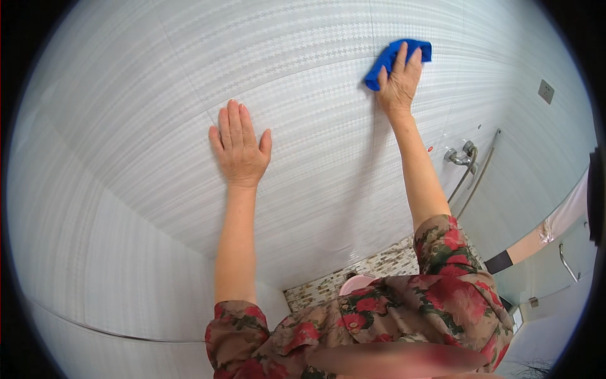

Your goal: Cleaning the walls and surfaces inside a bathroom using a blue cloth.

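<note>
My right hand (399, 85) presses a folded blue cloth (383, 63) against the patterned, pale tiled wall (303, 126), up and to the right. Its fingers lie over the cloth, and part of the cloth is hidden beneath them. Lower and to the left, my left hand (241, 148) rests flat on the same wall. Its fingers are stretched out, the thumb stands apart, and it holds nothing.
A metal shower mixer (464, 156) with a hose is fixed on the wall to the right, below a grey socket plate (546, 91). A pink basin (357, 283) stands on the mosaic floor (394, 258). A glass panel with a metal handle (568, 262) is at the far right.
</note>
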Tool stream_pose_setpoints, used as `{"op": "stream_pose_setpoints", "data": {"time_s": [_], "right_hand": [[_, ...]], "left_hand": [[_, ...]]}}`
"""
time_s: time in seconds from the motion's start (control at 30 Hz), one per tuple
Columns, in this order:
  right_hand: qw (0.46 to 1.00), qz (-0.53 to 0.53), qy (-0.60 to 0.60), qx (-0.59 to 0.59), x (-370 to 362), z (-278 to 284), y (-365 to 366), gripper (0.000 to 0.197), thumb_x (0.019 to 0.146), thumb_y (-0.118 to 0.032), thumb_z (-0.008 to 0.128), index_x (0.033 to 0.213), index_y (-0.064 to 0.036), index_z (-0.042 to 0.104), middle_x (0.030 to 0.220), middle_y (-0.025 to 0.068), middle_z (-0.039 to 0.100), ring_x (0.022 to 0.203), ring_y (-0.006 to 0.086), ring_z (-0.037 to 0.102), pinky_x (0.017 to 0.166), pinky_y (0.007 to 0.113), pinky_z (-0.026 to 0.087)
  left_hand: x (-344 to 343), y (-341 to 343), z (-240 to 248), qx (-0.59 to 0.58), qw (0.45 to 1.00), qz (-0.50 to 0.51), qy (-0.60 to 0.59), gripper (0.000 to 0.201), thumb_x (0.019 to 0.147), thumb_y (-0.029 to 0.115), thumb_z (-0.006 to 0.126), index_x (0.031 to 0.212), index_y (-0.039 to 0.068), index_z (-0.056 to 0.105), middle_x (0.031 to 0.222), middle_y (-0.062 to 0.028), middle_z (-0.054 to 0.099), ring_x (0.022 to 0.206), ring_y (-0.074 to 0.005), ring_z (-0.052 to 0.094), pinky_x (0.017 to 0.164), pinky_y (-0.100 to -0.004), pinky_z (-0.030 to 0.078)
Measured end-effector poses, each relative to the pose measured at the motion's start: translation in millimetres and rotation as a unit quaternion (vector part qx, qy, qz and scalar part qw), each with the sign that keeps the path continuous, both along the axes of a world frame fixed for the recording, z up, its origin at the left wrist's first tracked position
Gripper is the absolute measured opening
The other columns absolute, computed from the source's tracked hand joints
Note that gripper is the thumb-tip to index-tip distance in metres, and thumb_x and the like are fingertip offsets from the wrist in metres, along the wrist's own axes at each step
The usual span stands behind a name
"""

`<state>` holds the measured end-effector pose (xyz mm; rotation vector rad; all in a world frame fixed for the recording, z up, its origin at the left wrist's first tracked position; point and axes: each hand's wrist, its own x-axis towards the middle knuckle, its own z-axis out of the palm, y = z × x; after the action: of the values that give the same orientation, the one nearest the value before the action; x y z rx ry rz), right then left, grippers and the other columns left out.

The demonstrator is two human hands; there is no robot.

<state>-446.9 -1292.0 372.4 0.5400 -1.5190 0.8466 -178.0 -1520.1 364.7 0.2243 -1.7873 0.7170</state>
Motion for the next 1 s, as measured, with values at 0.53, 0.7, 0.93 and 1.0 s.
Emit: {"op": "stream_pose_setpoints", "data": {"time_s": [0.53,0.7,0.93,1.0], "right_hand": [[0.947,0.265,-0.076,0.167,202.1,-170.0,-109.8,0.07,0.074,-0.025,0.073,0.134,-0.0007,0.048,0.138,0.0372,0.036,0.128,0.0529,0.038,0.107,0.058,0.031],[0.971,0.117,-0.2,0.057,117.5,-210.1,-46.1,0.094,0.072,-0.025,0.073,0.144,0.0111,0.026,0.144,0.0442,0.017,0.136,0.0582,0.019,0.113,0.058,0.021],[0.938,0.103,-0.33,-0.032,128.5,-314.4,-48.6,0.088,0.078,-0.015,0.063,0.145,0.0148,0.013,0.143,0.0464,0.012,0.135,0.0594,0.015,0.113,0.06,0.016],[0.905,0.117,-0.407,-0.047,162.1,-348.0,-69.0,0.088,0.079,-0.014,0.062,0.145,0.0155,0.01,0.143,0.0469,0.012,0.135,0.0594,0.015,0.114,0.059,0.014]], "left_hand": [[-10.4,-4.9,-2.8,-0.013,1.0,0.015,-0.013,0.07,0.091,0.038,0.054,0.146,0.002,0.033,0.153,-0.0148,0.033,0.142,-0.0292,0.031,0.114,-0.0485,0.021],[-17.6,-0.7,-0.9,-0.034,0.999,0.022,0.002,0.069,0.093,0.044,0.047,0.145,-0.001,0.036,0.153,-0.0162,0.033,0.143,-0.0287,0.028,0.117,-0.0468,0.015],[-17.4,-6.0,-1.8,-0.049,0.999,0.014,0.003,0.069,0.093,0.042,0.047,0.146,-0.001,0.034,0.153,-0.016,0.032,0.144,-0.0287,0.026,0.117,-0.0462,0.015],[-18.6,-8.0,-1.3,-0.049,0.999,-0.002,-0.014,0.074,0.091,0.04,0.052,0.147,-0.001,0.028,0.154,-0.0208,0.027,0.142,-0.0393,0.025,0.113,-0.0567,0.017]]}}
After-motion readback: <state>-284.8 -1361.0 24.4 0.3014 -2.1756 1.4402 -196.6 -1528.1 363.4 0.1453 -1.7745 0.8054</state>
